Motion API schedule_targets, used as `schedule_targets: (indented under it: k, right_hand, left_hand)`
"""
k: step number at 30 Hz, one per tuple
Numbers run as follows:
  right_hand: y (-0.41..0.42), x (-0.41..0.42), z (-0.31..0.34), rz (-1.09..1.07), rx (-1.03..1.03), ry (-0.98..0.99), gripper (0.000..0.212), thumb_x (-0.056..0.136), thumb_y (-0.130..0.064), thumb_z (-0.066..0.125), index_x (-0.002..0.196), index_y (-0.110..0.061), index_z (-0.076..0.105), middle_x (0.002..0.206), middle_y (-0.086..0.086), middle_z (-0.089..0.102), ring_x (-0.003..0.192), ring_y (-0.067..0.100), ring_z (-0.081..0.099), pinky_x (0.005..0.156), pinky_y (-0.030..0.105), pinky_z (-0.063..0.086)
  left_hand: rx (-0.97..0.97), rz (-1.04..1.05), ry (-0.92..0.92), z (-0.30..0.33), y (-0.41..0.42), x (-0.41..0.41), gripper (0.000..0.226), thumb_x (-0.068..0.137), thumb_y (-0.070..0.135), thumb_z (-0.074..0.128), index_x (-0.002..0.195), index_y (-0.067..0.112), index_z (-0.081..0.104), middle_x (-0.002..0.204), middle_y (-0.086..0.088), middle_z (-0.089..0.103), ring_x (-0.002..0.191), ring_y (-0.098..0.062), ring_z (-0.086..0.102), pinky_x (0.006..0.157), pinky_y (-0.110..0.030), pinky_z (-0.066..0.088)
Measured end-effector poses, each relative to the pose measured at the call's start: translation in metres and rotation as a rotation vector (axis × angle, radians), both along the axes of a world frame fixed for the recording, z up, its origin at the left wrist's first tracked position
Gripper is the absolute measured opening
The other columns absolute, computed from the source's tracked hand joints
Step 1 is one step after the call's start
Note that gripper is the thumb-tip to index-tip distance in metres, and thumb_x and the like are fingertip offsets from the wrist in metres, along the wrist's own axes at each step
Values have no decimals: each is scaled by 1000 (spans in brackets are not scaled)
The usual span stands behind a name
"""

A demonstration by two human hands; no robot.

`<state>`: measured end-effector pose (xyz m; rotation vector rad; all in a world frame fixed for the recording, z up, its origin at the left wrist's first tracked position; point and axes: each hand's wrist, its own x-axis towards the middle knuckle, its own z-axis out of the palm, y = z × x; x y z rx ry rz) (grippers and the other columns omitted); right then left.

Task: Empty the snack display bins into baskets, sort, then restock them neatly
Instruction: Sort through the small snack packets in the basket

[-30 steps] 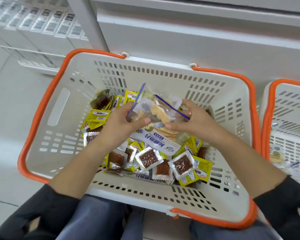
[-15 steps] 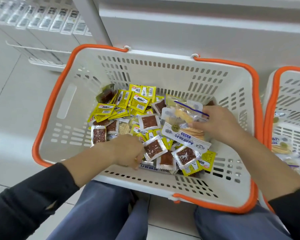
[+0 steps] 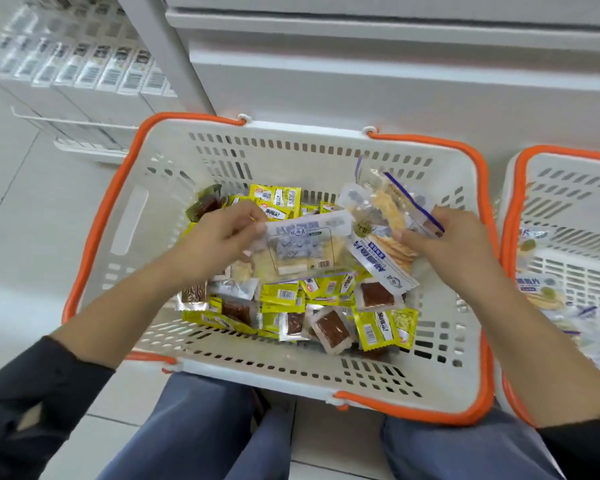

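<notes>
Basket with orange rim sits before our knees, heaped with yellow sachets and brown packets. Second basket stands just beside, right. Our left hand pinches one clear cracker pack; right hand grips several cracker packs above the heap.

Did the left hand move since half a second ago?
Yes. The left hand rose from the basket's near wall toward its middle, now pinching a clear packet.
</notes>
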<state>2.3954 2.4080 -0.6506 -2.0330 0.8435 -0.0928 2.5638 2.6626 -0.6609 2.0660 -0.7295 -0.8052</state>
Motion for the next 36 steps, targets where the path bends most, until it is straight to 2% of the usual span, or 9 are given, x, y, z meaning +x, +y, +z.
schedule_targets:
  k: [5,8,13,15,17,19,25,31,36]
  right_hand:
    - [-9,-52,43,-304,88,-284,45,83,-14,73,53,-22,41,38,-15,39,39,2,35,45,16,25]
    - [-26,-104,61,-504,119,-369,54,83,-15,73,53,-22,30,40,-13,28,44,7,24,53,29,19]
    - [-53,-187,64,-806,108,-380,43,87,-14,68,58,-17,36,50,-14,29,51,10,27,54,30,21]
    - [-58,-206,58,-792,134,-257,3,90,-16,63,93,-15,63,81,-13,58,80,12,53,69,30,41]
    - [-62,-214,51,-794,177,-140,52,92,-21,63,140,-15,46,134,-3,52,126,18,47,99,35,39]
    - [-63,-216,50,-791,123,-175,51,92,-21,62,140,-17,46,143,-1,47,132,19,44,101,31,36]
    - [-29,-163,55,-501,181,-194,15,91,-16,62,96,-30,67,94,-5,72,92,21,67,83,34,51]
    - [17,-85,42,-15,68,-51,14,94,-28,58,104,-32,66,91,-12,70,87,12,67,80,33,53]
    - [24,-39,12,402,-387,262,32,95,-35,53,124,-26,61,124,-4,63,115,18,57,94,32,44]
  left_hand:
    - [-123,71,4,48,-58,-14,20,98,7,51,85,20,55,75,-12,53,61,-12,54,49,-26,54]
    - [-149,-20,60,73,-116,-44,17,98,8,51,85,17,56,78,-15,51,65,-21,52,49,-24,54]
    - [-159,-101,562,92,-204,-127,8,99,15,51,93,15,56,99,-15,59,69,-17,63,65,-25,59]
    - [-70,-200,615,88,-220,-152,11,99,24,52,107,20,58,112,-5,63,88,-15,66,72,-25,59]
    - [28,-291,477,85,-221,-165,16,98,27,53,113,22,58,114,2,63,93,-8,64,73,-21,54]
    - [65,-342,339,84,-211,-162,13,98,22,54,107,21,63,108,1,67,89,-9,66,72,-22,52]
    - [64,-227,278,81,-149,-106,23,99,9,49,95,17,69,86,2,75,76,-11,70,66,-22,55]
    - [105,61,251,48,-71,-49,19,99,11,49,96,18,67,98,-9,70,77,-15,66,67,-24,49]
    - [541,-464,-418,-4,-30,-44,48,98,40,49,144,27,41,148,2,43,136,-19,42,106,-32,37]
